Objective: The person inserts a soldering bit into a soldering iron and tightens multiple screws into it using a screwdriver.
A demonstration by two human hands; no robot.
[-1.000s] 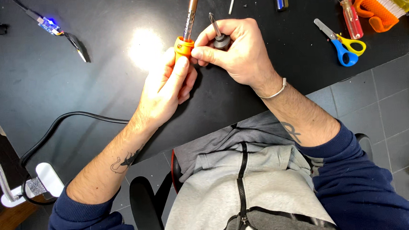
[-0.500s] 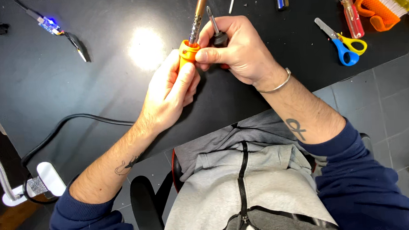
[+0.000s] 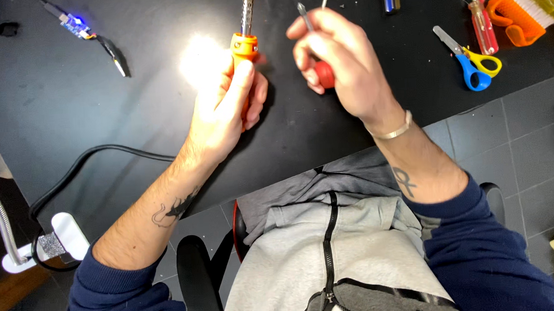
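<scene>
2 screwdrivers flank blue-handled scissors nearby.

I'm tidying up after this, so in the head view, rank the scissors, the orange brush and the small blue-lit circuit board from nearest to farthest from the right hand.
From the right hand:
1. Scissors, blue and yellow handles, just to its right on the black table.
2. Orange brush, farther right, near the top corner.
3. Circuit board, far left, beyond the left hand.
</scene>
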